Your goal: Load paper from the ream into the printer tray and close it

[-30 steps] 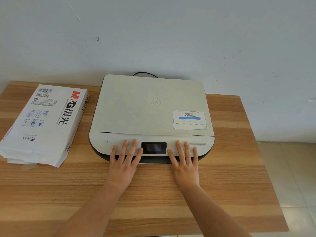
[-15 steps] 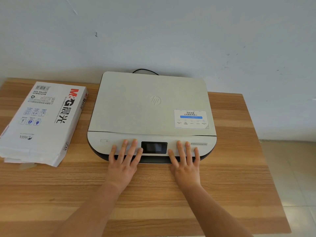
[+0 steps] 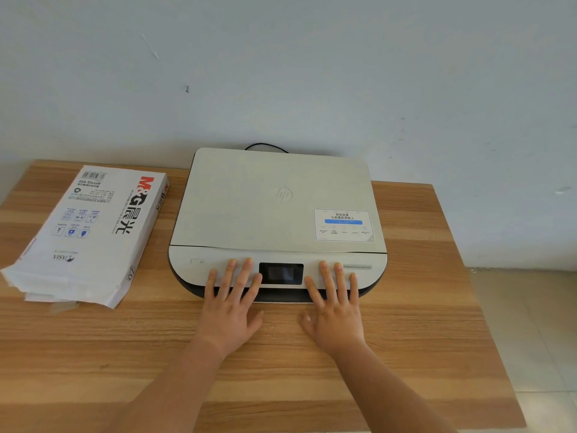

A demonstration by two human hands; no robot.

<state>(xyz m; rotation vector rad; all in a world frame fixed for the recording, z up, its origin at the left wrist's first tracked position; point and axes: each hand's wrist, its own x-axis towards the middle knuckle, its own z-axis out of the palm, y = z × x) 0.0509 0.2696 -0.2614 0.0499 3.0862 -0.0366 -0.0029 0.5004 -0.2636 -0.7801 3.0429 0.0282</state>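
A: What is the biggest thing in view?

B: The pale wall (image 3: 281,73), far beyond both hands. Below it the wooden counter (image 3: 421,307) runs under and around the hands, and a strip of tiled floor (image 3: 537,323) shows off to the right hand's outer side.

A: And on the counter?

B: The printer (image 3: 274,210), flat and light grey, lid down, sits straight ahead of the hands. Its front edge lies under the fingers. A black cable (image 3: 265,145) loops out behind it at the wall.

A: Where is the paper?

B: The ream (image 3: 90,232) lies flat on the counter, well to the outer side of the left hand and apart from it. It is just beside the printer's left flank. The white wrapper is torn open at the end nearest the person, with sheet edges showing there.

A: Now the hands.

B: The left hand (image 3: 231,307) is palm down, its grip open and holding nothing, fingers spread flat on the printer's front panel. The right hand (image 3: 335,310) mirrors it, grip open too, fingers flat on the panel.

A: Anything between them?

B: The small dark screen (image 3: 281,273) sits between the two sets of fingers. A power button (image 3: 197,261) is beyond the left hand's little finger, and a white sticker (image 3: 342,225) with a blue bar lies on the lid just past the right hand's fingertips.

A: The tray?

B: Only a dark band shows under the front lip, between the hands; I cannot tell more about it.
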